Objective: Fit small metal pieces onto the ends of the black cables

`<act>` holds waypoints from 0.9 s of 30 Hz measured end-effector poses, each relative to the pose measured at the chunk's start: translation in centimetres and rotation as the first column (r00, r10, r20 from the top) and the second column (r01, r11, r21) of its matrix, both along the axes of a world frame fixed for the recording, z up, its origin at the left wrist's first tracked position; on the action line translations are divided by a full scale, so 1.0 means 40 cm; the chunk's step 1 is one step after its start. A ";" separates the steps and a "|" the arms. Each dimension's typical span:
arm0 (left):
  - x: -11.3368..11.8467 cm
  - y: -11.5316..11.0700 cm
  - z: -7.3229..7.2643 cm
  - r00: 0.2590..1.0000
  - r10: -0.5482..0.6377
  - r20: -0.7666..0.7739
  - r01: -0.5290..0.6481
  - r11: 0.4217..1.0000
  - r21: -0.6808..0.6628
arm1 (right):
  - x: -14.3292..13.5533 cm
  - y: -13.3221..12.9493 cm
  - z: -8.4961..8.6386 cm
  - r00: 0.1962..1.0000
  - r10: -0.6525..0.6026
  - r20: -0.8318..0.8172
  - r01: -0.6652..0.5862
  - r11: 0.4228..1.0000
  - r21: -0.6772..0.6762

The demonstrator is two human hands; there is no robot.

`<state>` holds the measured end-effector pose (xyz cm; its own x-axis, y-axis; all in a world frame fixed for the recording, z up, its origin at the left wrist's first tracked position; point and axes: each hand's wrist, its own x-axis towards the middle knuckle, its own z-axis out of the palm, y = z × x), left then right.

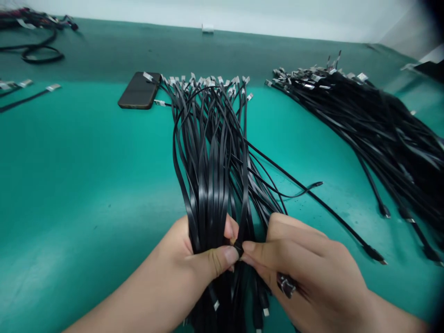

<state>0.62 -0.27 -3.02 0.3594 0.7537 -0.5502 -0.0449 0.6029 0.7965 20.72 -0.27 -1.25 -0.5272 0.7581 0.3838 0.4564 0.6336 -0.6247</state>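
Note:
A thick bundle of flat black USB cables (210, 180) runs up the middle, its silvery plugs fanned out at the far end. My left hand (189, 268) is wrapped around the near part of this bundle, thumb across the front. Between the left thumb and my right hand's fingertips sits a dark cable end (238, 247), pinched from both sides. My right hand (308, 263) is closed, and a small dark piece with a metallic end (286, 284) shows under its curled fingers; its kind is unclear. Several plug ends hang below my left hand.
A dark smartphone (139, 90) lies beside the far plugs on the green tabletop (86, 175). To the right is a large pile of black cables (378, 120). More cables (43, 48) lie at the far left. Two loose cable ends stretch right from the bundle.

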 end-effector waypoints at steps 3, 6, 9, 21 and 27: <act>0.007 0.003 0.008 1.000 0.001 -0.029 -0.001 1.000 -0.011 | 0.005 -0.002 -0.008 0.999 0.022 0.030 -0.023 0.999 0.044; 0.011 0.013 0.023 1.000 -0.010 -0.024 0.011 1.000 0.014 | 0.013 -0.005 -0.013 0.998 0.011 0.065 -0.015 0.998 0.064; 0.010 0.021 0.033 0.997 -0.052 0.057 0.050 0.998 0.045 | 0.020 -0.006 -0.010 0.992 0.026 0.122 -0.030 0.999 0.028; -0.014 0.017 0.031 0.971 0.045 0.234 -0.038 0.999 -0.033 | 0.035 0.036 0.011 0.990 0.031 0.134 -0.008 0.986 -0.165; -0.007 0.014 0.025 0.983 0.088 0.161 -0.094 0.995 0.028 | 0.000 -0.002 -0.007 0.990 -0.040 0.135 0.087 0.927 -0.364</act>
